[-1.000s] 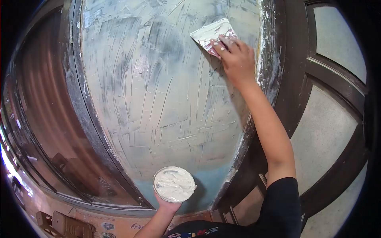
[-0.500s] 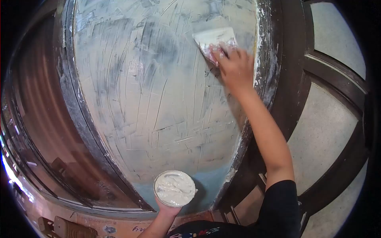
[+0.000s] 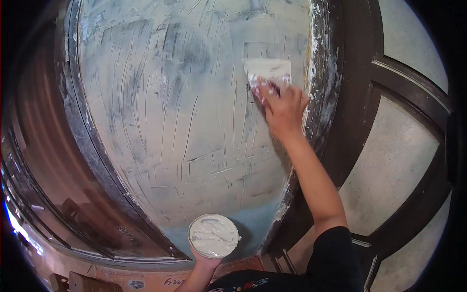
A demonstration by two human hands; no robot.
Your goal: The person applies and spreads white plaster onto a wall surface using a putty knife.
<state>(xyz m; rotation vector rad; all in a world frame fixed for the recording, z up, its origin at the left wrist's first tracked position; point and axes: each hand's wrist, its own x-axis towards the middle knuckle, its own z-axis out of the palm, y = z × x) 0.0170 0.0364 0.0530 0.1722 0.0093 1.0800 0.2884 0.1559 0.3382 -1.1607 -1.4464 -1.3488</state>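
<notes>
My right hand (image 3: 284,108) grips a putty knife (image 3: 268,72) with a wide blade, smeared with white putty. Its blade lies against the upper right part of a wall panel (image 3: 170,126) coated in streaky whitish putty over a blue-grey base. Low in the view, my left hand (image 3: 206,260) holds up a round tub (image 3: 190,239) from below. White putty (image 3: 214,236) fills the tub close to its rim, its surface ridged and wet. Most of the left hand's fingers are hidden under the tub.
Dark putty-spattered trim (image 3: 325,73) borders the panel on the right, with a dark wooden frame (image 3: 357,136) holding pale panels beyond. Brown glossy panes (image 3: 53,126) stand on the left. Printed cardboard (image 3: 160,278) and a brown chair-like object (image 3: 90,282) are at the bottom.
My right hand has drawn the putty knife down the panel, leaving a faint squared mark above the blade. The tub stays nearly in place. The view has shifted slightly.
</notes>
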